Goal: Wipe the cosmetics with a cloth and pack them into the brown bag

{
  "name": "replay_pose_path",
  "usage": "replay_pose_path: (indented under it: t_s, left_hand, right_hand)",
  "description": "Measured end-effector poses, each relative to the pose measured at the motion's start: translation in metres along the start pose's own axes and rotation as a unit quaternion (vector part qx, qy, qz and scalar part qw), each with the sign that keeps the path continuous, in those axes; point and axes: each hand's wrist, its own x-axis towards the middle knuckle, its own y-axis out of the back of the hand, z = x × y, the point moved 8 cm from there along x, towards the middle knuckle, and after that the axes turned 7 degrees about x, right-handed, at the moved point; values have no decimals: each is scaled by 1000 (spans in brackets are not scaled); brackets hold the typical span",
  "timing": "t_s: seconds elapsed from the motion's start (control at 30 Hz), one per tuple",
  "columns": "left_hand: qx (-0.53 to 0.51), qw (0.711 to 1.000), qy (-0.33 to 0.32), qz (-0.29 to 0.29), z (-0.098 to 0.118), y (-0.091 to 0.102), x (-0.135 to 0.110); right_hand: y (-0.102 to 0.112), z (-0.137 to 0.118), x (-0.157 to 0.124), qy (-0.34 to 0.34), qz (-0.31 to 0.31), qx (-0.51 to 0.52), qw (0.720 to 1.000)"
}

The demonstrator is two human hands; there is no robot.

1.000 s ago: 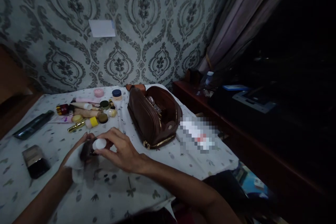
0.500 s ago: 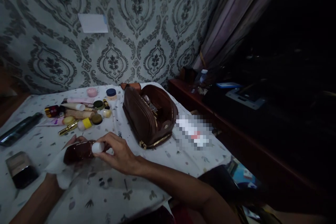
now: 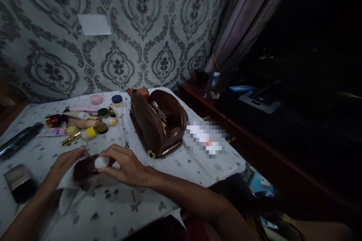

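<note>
My right hand (image 3: pixel 126 165) pinches a dark red-brown bottle (image 3: pixel 85 169) by its white cap (image 3: pixel 102 162). The bottle is held tilted on its side above the table's front part. Along the bottle's far left side lies my left hand (image 3: pixel 66 163), fingers bent over a white cloth (image 3: pixel 69 186) that is pressed against the bottle and hangs below it. The left fingers are partly hidden and a little blurred. Just beyond the hands lie a gold tube (image 3: pixel 70 138) and a small bottle with a yellow band (image 3: pixel 89 133).
An unzipped brown bag (image 3: pixel 154 124) with items inside stands right of the hands. Several jars, tubes and bottles cluster behind, among them a blue-lidded jar (image 3: pixel 117 100). A dark bottle (image 3: pixel 21 141) and a square compact (image 3: pixel 20 183) lie left. A patterned wall rises behind.
The left hand has shifted up and over the bottle's far side, with the cloth moving along it. The bottle has turned slightly in the right hand's grip. The view has shifted a little.
</note>
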Motion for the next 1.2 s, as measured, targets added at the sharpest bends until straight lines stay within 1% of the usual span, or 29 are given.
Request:
replay_pose_path:
  t_s: [0.1, 0.17, 0.23, 0.27, 0.3, 0.37, 0.43, 0.5, 0.6, 0.67, 0.73, 0.8, 0.9, 0.97, 1.0, 1.07, 1.13, 1.2]
  left_hand:
    - [-14, 998, -58, 1, 35, -7, -5]
    - [-28, 997, -74, 14, 56, -12, -6]
    - [-66, 994, -81, 37, 68, -14, -6]
    - [-84, 992, -82, 43, 71, -16, -5]
    - [-96, 991, -85, 39, 71, -18, -5]
    - [-110, 990, -93, 6, 65, -26, -5]
    - [-99, 990, -99, -27, 53, -30, -6]
    - [-65, 991, -104, -43, 37, -30, -8]
    - [19, 989, -145, -30, 21, -23, -14]
    - [77, 980, -181, -4, 18, -16, -21]
    - [130, 972, -196, 20, 14, -12, -27]
    - [184, 966, -180, 27, 7, -10, -30]
    - [242, 963, -117, 19, -4, -7, -30]
    - [248, 963, -93, 45, 0, 0, -31]
    - [244, 963, -95, 67, 7, 4, -32]
    - [238, 958, -129, 98, 27, 5, -36]
    - [249, 947, -179, 94, 46, -4, -41]
    - [272, 934, -216, 79, 52, -16, -47]
  right_hand:
    - [-7, 1, -4, 11, -16, -5, 1000]
    - [-10, 5, -7, 5, -19, -7, 1000]
    - [-12, 10, -8, -5, -13, -1, 1000]
    - [-12, 12, -8, -5, -12, 5, 1000]
    - [-12, 13, -8, -6, -11, 10, 1000]
    - [-11, 16, -7, -17, -14, 16, 1000]
    - [-9, 20, -5, -42, -16, 23, 999]
    - [-7, 23, -4, -69, -18, 33, 997]
    - [-7, 27, -2, -92, -25, 44, 994]
    - [-6, 30, -2, -102, -20, 50, 993]
    - [-6, 34, -2, -115, -11, 55, 992]
    - [-6, 39, -3, -137, -7, 62, 989]
    - [-7, 44, -4, -175, 5, 85, 981]
    - [-7, 45, -4, -192, 18, 94, 977]
    - [-8, 46, -3, -197, 24, 94, 976]
    - [-8, 46, -3, -201, 34, 90, 975]
    - [-8, 44, -3, -194, 40, 92, 976]
    - [-5, 39, -2, -178, 39, 83, 980]
